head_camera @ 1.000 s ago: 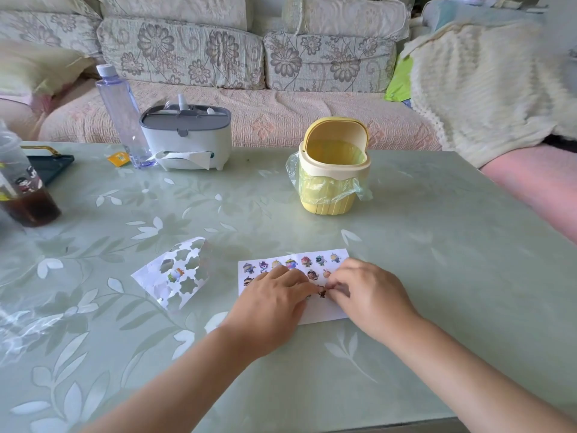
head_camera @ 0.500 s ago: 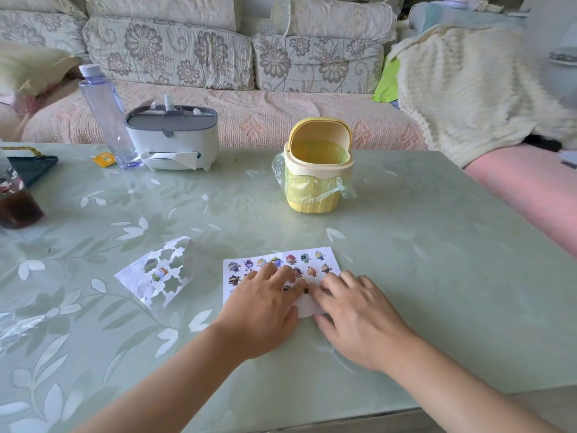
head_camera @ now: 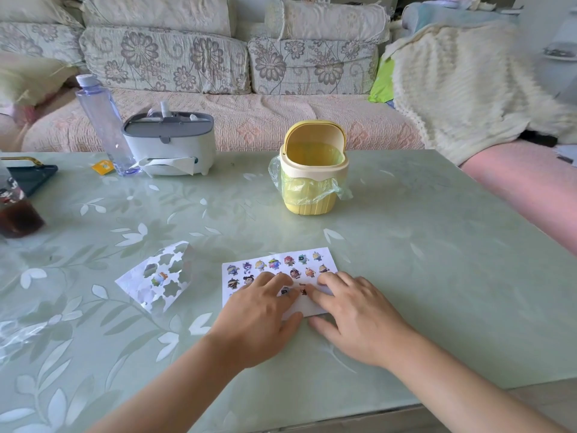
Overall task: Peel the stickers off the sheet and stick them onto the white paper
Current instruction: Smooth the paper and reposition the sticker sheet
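White paper [head_camera: 307,307] lies flat on a pale green table [head_camera: 437,276] near its front edge, with two rows of small cartoon stickers [head_camera: 274,264] along its far side. The left hand [head_camera: 259,320] and right hand [head_camera: 352,317] rest palm-down on the paper's near half. Their fingers are straight and flat, pressing the paper and gripping nothing. Two more stickers show where the fingers of the two hands meet, partly hidden. The sticker sheet [head_camera: 175,260], mostly cut-out backing with its far edge curled up, lies apart to the left of the paper and carries one remaining sticker [head_camera: 158,279]. Behind the paper stands a yellow mini bin [head_camera: 312,195] with a plastic liner. Farther left are a tissue box [head_camera: 170,148], a clear bottle [head_camera: 103,123] and a cup of dark drink [head_camera: 17,214].
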A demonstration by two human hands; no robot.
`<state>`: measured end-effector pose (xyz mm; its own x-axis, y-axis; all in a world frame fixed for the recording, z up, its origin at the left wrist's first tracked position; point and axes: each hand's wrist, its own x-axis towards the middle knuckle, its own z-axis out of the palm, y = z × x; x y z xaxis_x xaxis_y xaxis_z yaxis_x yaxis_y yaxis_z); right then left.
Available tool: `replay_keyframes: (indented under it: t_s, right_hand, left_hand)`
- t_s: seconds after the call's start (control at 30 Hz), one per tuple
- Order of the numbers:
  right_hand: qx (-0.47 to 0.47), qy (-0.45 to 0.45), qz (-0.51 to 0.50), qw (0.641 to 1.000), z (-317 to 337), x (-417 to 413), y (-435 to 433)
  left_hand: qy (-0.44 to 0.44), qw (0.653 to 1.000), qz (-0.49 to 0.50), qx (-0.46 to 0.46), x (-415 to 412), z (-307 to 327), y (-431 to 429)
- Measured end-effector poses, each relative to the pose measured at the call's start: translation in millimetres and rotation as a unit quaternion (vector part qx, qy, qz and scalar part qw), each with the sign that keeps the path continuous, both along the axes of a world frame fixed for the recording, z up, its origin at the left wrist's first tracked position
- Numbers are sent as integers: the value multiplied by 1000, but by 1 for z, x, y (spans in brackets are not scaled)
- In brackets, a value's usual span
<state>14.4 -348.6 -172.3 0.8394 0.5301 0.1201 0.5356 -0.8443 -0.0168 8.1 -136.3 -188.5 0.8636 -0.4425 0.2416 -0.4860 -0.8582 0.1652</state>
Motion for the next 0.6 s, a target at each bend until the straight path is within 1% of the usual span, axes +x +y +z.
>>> replay_keyframes:
  t_s: [0.2,0.43,0.53,0.6]
  right_hand:
    - [10,45,-6,999,8,-4,-4]
    - [18,57,-25,998,10,-1,-4]
    - [5,70,-25,997,12,0,-1]
    - [-8,71,-24,997,12,1,1]
  left_hand:
    - [-28,999,7,22,3,-5,-4]
    - [-17,1000,-1,-12,4,-2,-2]
    - [-6,1000,-10,-27,1,0,0]
    - [12,999,-5,-53,0,2,1]
